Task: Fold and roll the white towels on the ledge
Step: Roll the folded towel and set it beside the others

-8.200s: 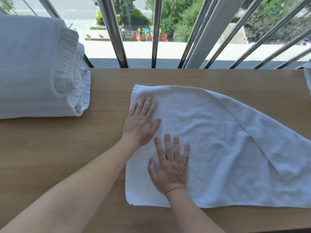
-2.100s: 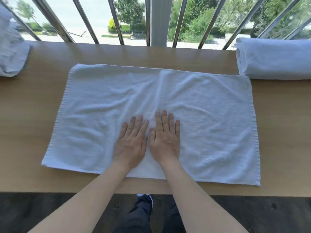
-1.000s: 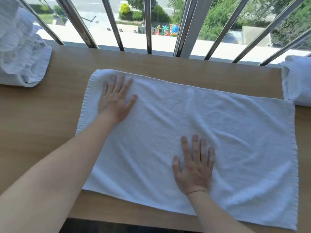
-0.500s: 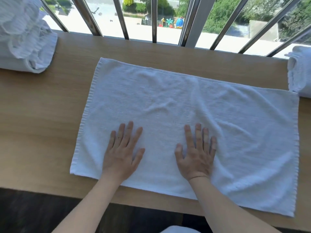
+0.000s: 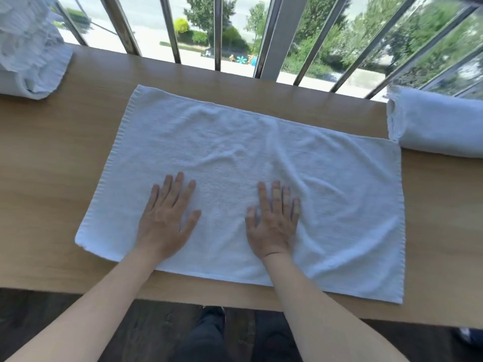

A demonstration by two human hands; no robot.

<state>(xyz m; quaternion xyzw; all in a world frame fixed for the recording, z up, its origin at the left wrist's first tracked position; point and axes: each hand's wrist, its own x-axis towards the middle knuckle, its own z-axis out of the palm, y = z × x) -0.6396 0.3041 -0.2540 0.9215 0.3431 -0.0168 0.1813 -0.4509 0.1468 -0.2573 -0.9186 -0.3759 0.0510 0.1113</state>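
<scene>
Towel (image 5: 235, 147) lies flat in the middle of the frame on the ledge (image 5: 52, 178), with my left hand (image 5: 167, 220) and right hand (image 5: 274, 228) pressing its lower part, fingers straight and a little spread. Bumps (image 5: 321, 181) right of my right hand could get folded in and make a lumpy roll. A second ago my left hand was up near the towel's top left corner.

Spread towel (image 5: 235, 152): one, lying flat.
Rolled towel (image 5: 439, 126): one, far right.
Towel heap (image 5: 31, 61): one, far left; how many towels are in it, can't tell.
Hands: two, left hand (image 5: 167, 220) and right hand (image 5: 274, 223), both flat on the spread towel.
Ledge (image 5: 52, 165): one.
Wide post (image 5: 269, 35): one; thin bars (image 5: 217, 32) either side, too blurred to count.
</scene>
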